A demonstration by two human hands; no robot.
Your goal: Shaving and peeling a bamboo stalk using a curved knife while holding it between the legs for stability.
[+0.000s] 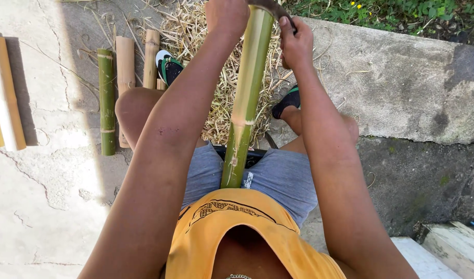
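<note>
Green bamboo pole (246, 98) runs centre frame, long axis from lap up to top edge, leaning slightly right, butt braced btwn thighs. Left hand (225, 14) wrapped tight on its upper end, top centre; right hand (295, 42) just right of pole, fist closed on dark blade (270, 7) crossing pole's top. Both hands at far end, shavings (195, 36) behind.

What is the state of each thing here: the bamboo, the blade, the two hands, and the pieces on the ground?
Bamboo pole: propped against the body, tilted away, skin partly shaved off.
Blade: dark, curved, resting on the pole's far end.
Left hand: closed at one end of the blade.
Right hand: closed on the other end.
Green bamboo piece: lying flat on concrete.
Pale bamboo pieces: lying beside it.
Shavings: heaped under the pole.
</note>
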